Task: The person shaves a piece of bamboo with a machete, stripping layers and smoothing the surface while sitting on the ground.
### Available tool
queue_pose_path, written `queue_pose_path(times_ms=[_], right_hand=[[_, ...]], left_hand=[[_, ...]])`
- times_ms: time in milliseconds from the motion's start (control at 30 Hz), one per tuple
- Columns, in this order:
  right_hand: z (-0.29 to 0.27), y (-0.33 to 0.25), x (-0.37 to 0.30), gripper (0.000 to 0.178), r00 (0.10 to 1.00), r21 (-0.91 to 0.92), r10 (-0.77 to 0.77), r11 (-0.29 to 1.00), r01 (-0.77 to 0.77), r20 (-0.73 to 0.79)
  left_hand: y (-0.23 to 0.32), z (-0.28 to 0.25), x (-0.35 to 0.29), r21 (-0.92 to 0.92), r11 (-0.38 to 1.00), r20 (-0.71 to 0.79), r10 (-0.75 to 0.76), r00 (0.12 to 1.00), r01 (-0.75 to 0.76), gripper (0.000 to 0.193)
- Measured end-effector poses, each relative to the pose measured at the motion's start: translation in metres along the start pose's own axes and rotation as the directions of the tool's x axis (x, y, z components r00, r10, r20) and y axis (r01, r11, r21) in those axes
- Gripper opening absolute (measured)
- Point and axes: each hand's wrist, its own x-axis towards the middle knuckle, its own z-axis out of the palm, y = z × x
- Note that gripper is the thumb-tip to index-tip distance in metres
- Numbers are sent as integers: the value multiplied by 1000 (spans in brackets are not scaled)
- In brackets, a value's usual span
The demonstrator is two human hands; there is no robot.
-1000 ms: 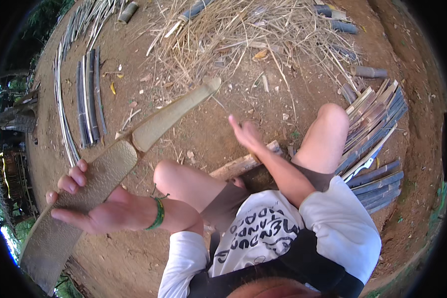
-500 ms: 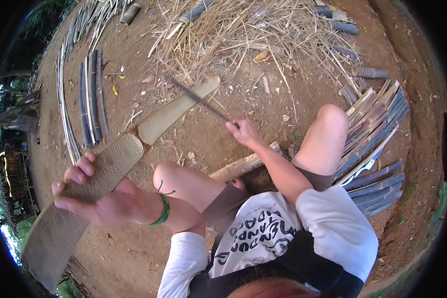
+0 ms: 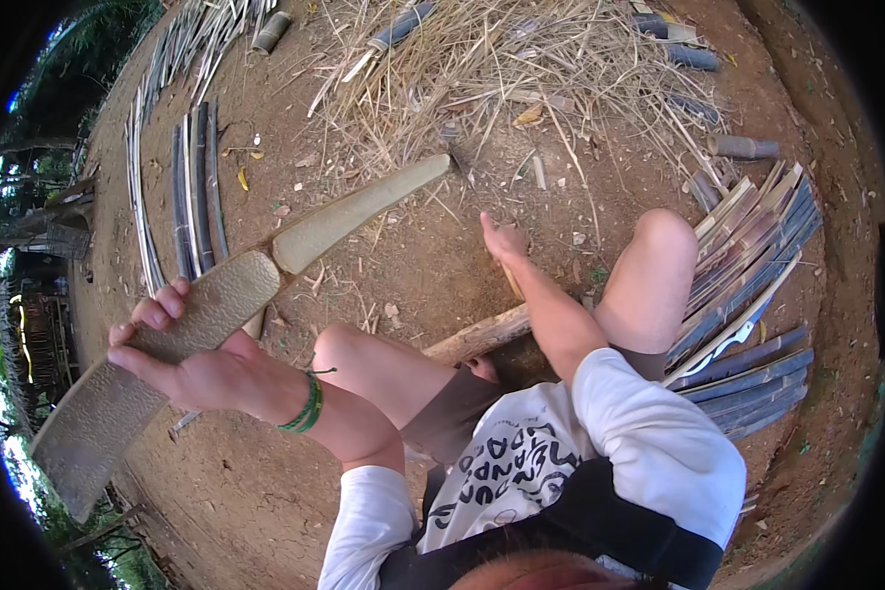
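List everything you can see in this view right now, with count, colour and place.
split bamboo slab: one, grey-tan, gripped by the left hand, reaching to lower left
second bamboo slab: one, pale tan, on the dirt at centre
dry straw pile: one, yellow, top centre
bamboo strips: many, dark grey, left on the ground
bamboo slat stack: many, grey-blue and tan, right
wooden log: one, brown, between the knees
wristband: one, green, left wrist
left hand: closed on the slab
right hand: near the ground, grip unclear
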Motion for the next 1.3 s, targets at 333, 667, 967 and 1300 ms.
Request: queue_pose_path(times_ms=[333,667,967,1300], right_hand=[[39,14,-21,97,982,91,-188,979,185,24],[63,28,11,95,946,-52,-152,988,144,-286],[57,32,-12,94,997,105,-73,992,74,-12],[41,0,-92,77,952,412,-210,905,103,223]], left_hand=[[-3,-1,18,30,999,-62,43,997,-41,29],[-13,17,33,38,999,-56,34,998,-32,29],[-14,2,42,98,994,-59,47,997,-41,35],[-17,15,51,-90,973,77,218,973,-211,81]])
